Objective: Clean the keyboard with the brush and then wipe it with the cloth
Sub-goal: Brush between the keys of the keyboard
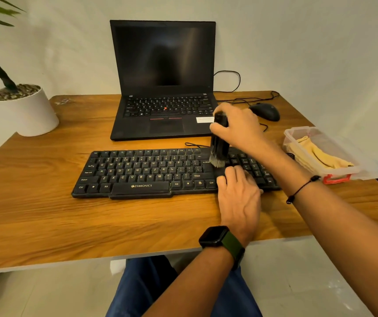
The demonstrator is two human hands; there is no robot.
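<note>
On the wooden tabletop (46,225), you work the brush (218,145) over the right part of the black keyboard (142,175).

From the left: a white potted plant (29,110) stands at the tabletop's far left corner, an open laptop (164,88) with a dark screen sits behind the keyboard, and the keyboard lies in front of you. Your left hand (238,197) lies flat, fingers straight, pressing on the keys near the arrow cluster; a dark watch (215,236) is on that wrist. Your right hand (236,126) has its grip curled round the brush handle, bristles down and touching keys just beyond your left fingers. A black mouse (265,112) rests further back. At the far right, the yellow cloth (320,156) lies inside a clear plastic box (370,170), well apart from the keyboard.
</note>
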